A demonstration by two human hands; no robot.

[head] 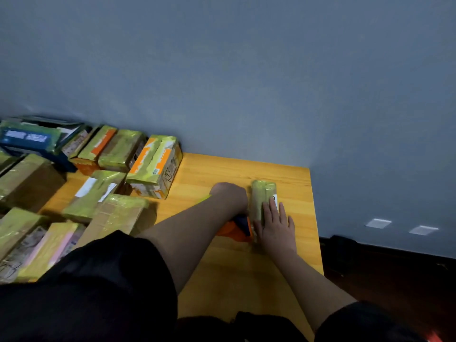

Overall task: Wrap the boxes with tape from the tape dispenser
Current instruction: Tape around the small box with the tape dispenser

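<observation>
A small narrow box (262,193), wrapped in yellow-green tape, lies on the wooden table (222,267) near its far right corner. My right hand (275,224) presses flat on the near half of this box with straight fingers. My left hand (229,195) sits just left of the box, its fingers curled round the orange and dark tape dispenser (238,228), which touches the box's left side. The hand hides most of the dispenser. A short strip of yellow-green tape (204,199) shows beside my left wrist.
Several taped boxes crowd the table's left half, among them an orange-marked carton (155,166) and a brown one (116,215). A grey wall runs behind. The table's right edge (317,230) drops to a dark floor.
</observation>
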